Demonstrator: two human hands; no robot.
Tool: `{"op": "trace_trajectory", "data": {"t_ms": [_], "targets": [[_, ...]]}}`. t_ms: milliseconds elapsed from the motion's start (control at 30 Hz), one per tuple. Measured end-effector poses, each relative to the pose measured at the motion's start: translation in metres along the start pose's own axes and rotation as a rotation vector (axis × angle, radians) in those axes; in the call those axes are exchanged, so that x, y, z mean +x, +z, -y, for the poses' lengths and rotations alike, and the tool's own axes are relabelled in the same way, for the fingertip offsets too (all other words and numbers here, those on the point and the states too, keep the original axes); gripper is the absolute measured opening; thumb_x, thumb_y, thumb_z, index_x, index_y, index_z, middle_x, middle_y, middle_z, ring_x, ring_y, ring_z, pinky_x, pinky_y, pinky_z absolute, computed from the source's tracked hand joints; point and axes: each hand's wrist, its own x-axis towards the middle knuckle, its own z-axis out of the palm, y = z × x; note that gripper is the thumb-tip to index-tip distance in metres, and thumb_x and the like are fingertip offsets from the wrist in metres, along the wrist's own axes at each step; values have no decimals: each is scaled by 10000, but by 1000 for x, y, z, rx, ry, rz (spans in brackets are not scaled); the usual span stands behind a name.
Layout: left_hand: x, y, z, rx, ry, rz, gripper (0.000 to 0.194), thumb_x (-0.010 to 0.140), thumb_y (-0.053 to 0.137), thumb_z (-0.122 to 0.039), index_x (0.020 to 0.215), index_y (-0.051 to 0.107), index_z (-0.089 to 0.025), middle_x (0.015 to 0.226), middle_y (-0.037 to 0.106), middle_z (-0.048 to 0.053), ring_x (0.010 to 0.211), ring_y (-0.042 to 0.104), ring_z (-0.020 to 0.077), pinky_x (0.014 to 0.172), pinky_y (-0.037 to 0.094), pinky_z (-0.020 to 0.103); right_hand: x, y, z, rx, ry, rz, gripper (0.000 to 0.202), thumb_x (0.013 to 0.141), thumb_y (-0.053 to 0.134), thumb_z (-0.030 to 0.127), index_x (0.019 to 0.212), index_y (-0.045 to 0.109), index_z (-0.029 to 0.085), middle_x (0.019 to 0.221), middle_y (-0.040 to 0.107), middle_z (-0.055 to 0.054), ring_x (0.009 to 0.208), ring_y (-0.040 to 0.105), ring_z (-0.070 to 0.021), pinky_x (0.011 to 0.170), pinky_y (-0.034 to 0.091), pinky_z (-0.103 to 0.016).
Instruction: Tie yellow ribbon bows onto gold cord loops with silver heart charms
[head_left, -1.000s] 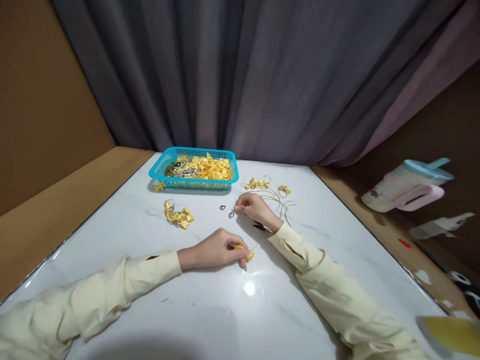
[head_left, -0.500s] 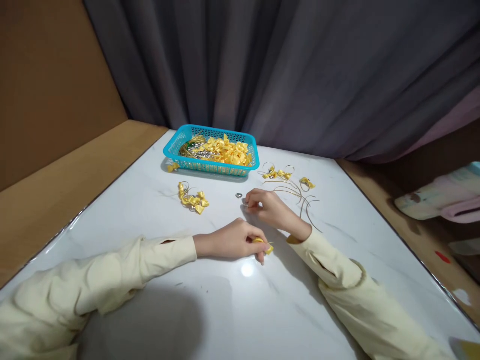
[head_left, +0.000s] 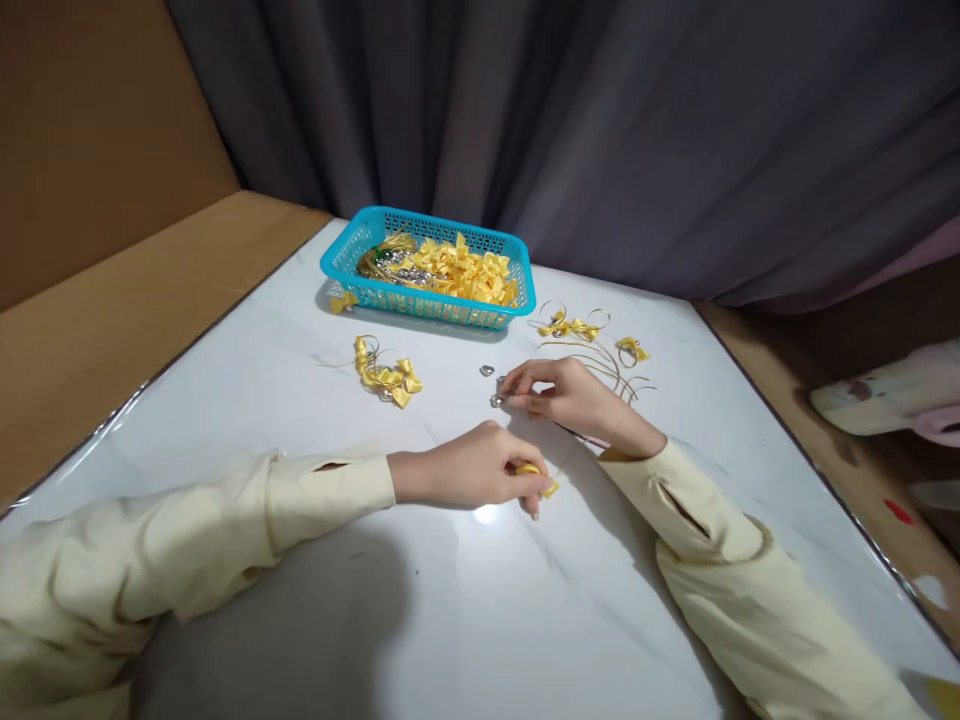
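A big dark gray curtain (head_left: pixel 450 100) hangs at the far side, with a bit of pink cloth (head_left: pixel 911 258) at the right. A brown wall (head_left: pixel 82 120) stands left. The shiny white counter (head_left: pixel 480 620) has faint gray lines and a bright light spot (head_left: pixel 487 514).

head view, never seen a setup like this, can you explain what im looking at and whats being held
There is no machine here: these are a person's own two bare hands, seen by a camera worn on the head that looks forward and down. The left hand holds a small yellow piece. The right hand has its fingertips at some small silvery pieces; whether it grips one is unclear. On the white table stands a blue basket of yellow ribbon pieces and other bits. In front of it lies a cluster of yellow bows; to the right are thin cords.
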Motion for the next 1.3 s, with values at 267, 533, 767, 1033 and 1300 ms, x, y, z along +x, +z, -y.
{"op": "trace_trajectory", "data": {"t_ms": [267,533,767,1033,1300], "targets": [[2,1,0,-10,-16,19,217,843,512,-201,727,685,-143,734,717,19,605,571,114,599,402,213,4,14,3,-79,-101,-39,169,695,551,81,558,493,163,843,626,-47,749,566,-148,612,403,-236],[1,1,-2,-2,-28,9,222,840,516,-195,703,683,-146,731,715,15,585,563,109,584,402,215,2,16,0,-120,-177,-18,205,672,491,16,557,425,173,810,588,-34,720,540,-135,614,385,-231],[2,2,0,-15,-5,15,227,832,516,-196,666,660,-139,707,718,37,622,591,128,593,411,220,2,23,6,-182,-187,-22,204,615,487,-18,568,425,171,784,585,-34,610,473,-115,529,321,-231],[2,-12,-6,-284,-34,27,215,831,545,-295,758,662,-130,661,698,49,596,586,128,551,416,221,29,-2,34,-177,-213,-173,156,736,505,101,607,476,184,836,596,-51,736,551,-164,549,411,-240],[4,-85,-6,-614,53,-264,182,744,645,-289,702,644,-111,570,663,35,544,568,121,589,398,247,169,-19,70,-175,-89,-79,118,842,586,230,838,596,113,839,608,-34,708,586,-136,628,502,-281]]}}
